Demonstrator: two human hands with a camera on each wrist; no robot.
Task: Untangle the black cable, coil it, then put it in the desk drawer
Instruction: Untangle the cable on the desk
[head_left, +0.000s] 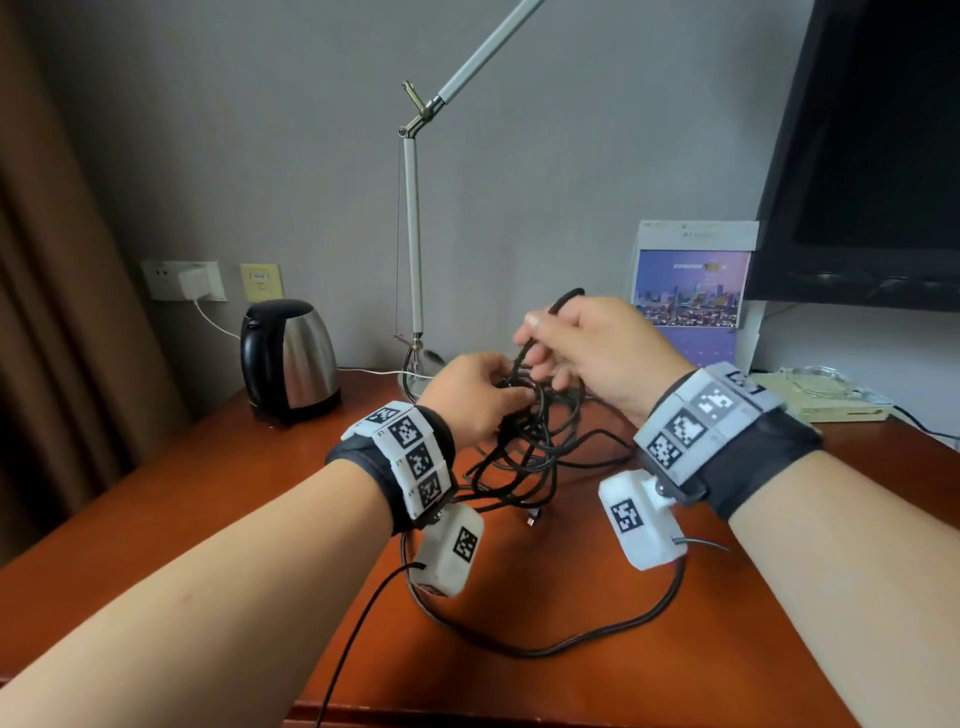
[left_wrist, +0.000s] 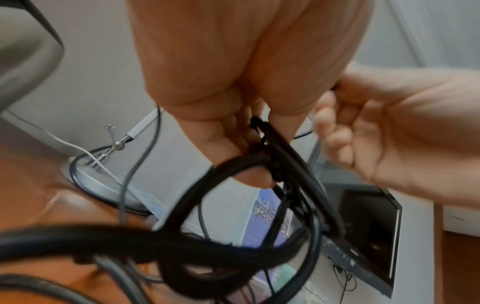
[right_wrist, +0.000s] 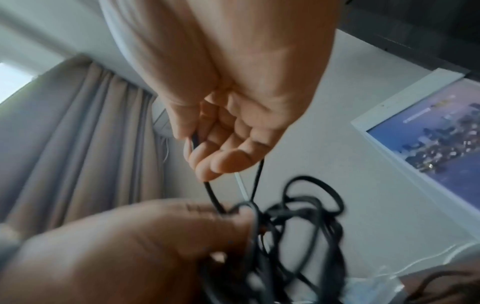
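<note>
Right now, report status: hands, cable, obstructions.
Left hand grips the black cable tangle. Right hand pinches one strand, raised. Cable still knotted above the desk. No drawer in view.

right hand (right_wrist: 228, 131) pinching black cable (right_wrist: 298, 222)

- A steel and black kettle (head_left: 287, 358) stands on the reddish wooden worktop (head_left: 208, 493) at the back left.
- A silver desk lamp (head_left: 412, 234) rises beside it.
- A white charger (head_left: 195, 281) sits in a wall socket.
- A calendar with a city picture (head_left: 688, 291) leans by a dark television (head_left: 872, 156).
- Brown curtain (head_left: 47, 260) at the left.
</note>
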